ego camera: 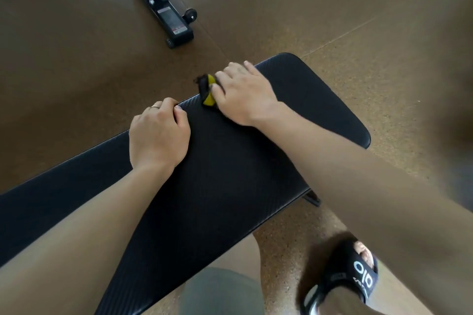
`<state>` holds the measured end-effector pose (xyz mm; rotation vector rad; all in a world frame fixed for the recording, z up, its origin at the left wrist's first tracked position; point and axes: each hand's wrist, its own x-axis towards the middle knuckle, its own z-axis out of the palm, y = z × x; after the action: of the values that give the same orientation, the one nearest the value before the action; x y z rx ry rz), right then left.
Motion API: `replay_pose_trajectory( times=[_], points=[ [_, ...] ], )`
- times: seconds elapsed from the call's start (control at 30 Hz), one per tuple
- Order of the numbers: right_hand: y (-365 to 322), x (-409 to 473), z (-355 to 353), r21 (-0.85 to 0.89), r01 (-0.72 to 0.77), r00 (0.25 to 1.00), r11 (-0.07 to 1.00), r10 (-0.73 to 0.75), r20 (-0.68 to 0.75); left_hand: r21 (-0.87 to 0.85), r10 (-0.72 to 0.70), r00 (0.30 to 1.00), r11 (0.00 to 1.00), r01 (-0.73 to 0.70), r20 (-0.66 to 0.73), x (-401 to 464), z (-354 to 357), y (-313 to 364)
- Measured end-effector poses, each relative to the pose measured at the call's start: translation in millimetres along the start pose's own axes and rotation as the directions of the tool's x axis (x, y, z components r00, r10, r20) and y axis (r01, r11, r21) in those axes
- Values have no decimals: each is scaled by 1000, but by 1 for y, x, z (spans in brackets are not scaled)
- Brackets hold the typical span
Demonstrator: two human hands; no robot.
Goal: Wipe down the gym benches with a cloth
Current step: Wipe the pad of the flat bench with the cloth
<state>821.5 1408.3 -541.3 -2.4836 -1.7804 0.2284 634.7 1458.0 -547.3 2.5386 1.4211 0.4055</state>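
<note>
A black padded gym bench [230, 161] runs from the lower left to the upper right of the head view. My right hand [243, 94] lies on its far edge and holds a small yellow and black cloth [206, 89] against the pad, most of the cloth hidden under my fingers. My left hand [158, 133] rests on the same far edge a little to the left, its fingers curled over the rim of the bench and a ring on one finger. Both forearms reach across the pad.
A second bench's black metal base [163, 10] with small wheels stands on the brown floor at the upper left. My knee [230, 286] and my foot in a black slide sandal [340, 279] are by the near side of the bench.
</note>
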Motion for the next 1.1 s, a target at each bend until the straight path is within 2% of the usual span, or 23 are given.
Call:
replay_pose_trajectory(
  times=[0.13,0.23,0.27,0.33,0.43,0.57,0.7,0.77,0.83,0.93,1.03,1.1],
  points=[
    [73,-4,-21,-20,-263,961,965,260,-89,-15,-9,1000,1000,9,3,-1,-1,2],
    [105,-26,-31,82,-528,847,845,531,-9,-15,-8,1000,1000,8,0,-1,-1,1],
    [104,-32,-29,128,-577,814,807,581,7,-14,-4,1000,1000,4,2,-1,-1,1],
    [92,-47,-16,153,-598,790,787,611,-54,-14,-5,1000,1000,5,9,0,-1,2],
    [59,-85,-1,73,-581,797,811,585,-152,-20,-14,1000,1000,15,16,0,-1,3],
    [31,-112,6,15,-570,817,822,568,-95,-16,-13,1000,1000,14,6,-1,-1,3],
    [28,-56,-4,34,-586,809,810,587,-45,-13,-17,1000,1000,17,7,-1,0,3],
    [15,-22,-5,46,-552,832,833,553,-35,-15,-19,1000,1000,19,6,1,1,1],
    [-6,-5,1,55,-451,889,891,454,-54,-15,-21,1000,1000,21,5,3,2,-1],
    [-29,-31,9,63,-243,967,968,247,-67,-2,-15,1000,1000,15,2,1,3,0],
    [-32,-91,11,22,-50,998,999,51,-36,-5,-5,1000,1000,5,4,-2,2,0],
    [-17,-116,9,-25,30,999,999,-29,13,-4,-7,1000,1000,7,6,-2,2,0]
  ],
)
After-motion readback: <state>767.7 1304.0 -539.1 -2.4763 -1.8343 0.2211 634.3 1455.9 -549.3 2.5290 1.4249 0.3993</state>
